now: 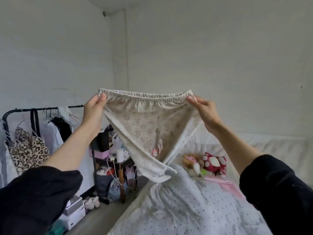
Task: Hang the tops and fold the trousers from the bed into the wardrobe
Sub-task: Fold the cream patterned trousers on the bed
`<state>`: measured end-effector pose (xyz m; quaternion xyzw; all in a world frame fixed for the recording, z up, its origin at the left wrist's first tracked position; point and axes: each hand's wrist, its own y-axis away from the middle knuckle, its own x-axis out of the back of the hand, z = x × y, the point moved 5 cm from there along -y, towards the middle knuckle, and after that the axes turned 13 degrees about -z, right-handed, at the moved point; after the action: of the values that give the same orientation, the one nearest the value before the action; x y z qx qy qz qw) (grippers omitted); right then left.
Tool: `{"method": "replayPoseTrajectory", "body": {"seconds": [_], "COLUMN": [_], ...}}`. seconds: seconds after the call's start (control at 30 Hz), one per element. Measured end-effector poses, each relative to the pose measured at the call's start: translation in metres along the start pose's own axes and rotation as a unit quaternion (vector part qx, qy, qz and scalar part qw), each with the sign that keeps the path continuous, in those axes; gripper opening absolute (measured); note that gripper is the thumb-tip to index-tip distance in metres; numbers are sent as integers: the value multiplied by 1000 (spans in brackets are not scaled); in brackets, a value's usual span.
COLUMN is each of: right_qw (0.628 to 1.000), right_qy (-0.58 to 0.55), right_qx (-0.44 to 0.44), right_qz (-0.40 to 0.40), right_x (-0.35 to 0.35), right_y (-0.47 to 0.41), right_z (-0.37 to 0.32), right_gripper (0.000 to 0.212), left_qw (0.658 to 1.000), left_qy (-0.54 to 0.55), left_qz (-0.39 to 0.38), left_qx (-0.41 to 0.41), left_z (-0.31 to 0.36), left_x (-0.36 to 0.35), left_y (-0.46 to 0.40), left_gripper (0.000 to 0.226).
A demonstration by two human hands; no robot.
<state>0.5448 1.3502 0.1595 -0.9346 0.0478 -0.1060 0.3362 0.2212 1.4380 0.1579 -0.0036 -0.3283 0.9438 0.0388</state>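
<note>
I see both arms raised in front of the head camera, black sleeves pushed back to the forearms. The left hand (94,110) pinches the left end of the elastic waistband, its fingers (102,97) curled over the gathered edge. The right hand (205,111) grasps the right end the same way, thumb and fingers closed on the fabric. Between them hang the trousers (147,133), a cream pair with a faint printed pattern, held up in the air with the waistband stretched wide and nearly level. The legs drop down and twist together toward the middle, and their lower ends reach the bed (177,209) just below, where I cannot tell whether they rest on it or only hang in front of it.

The bed fills the near right of the view, covered by a white quilt with small dark dots. Farther along it, on the right, lies a heap of plush toys (208,162), one red and white, beside a strip of pink cloth.

On the left stands a black clothes rail (40,109) with garments on wire hangers, among them a leopard-print top (28,152) and a dark one. Between rail and bed is a small dark side counter (122,164) crowded with a white cylinder, bags and cables. White boxes (74,211) sit on the floor near the left.
</note>
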Motion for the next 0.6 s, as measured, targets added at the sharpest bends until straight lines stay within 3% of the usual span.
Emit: {"method": "replayPoseTrajectory", "body": {"seconds": [0.2,0.23,0.37,0.6], "right_qw": [993,990,976,917], "right_qy": [49,51,30,25], "right_qx": [-109,-129,-211,-391], "right_qz": [-16,-20,-50,-71], "right_x": [-10,-13,-28,-45], "right_y": [106,123,204,366], "right_z": [21,26,51,101], "right_gripper": [39,37,23,15], "left_qw": [992,990,980,905], "left_qy": [-30,-28,-71,-89], "left_qz": [0,5,-13,-196], "left_qx": [123,138,185,366], "left_z": [-33,-34,-45,-119], "left_x": [3,2,6,13], "left_y": [111,132,216,391], "left_gripper": [24,31,20,22]}}
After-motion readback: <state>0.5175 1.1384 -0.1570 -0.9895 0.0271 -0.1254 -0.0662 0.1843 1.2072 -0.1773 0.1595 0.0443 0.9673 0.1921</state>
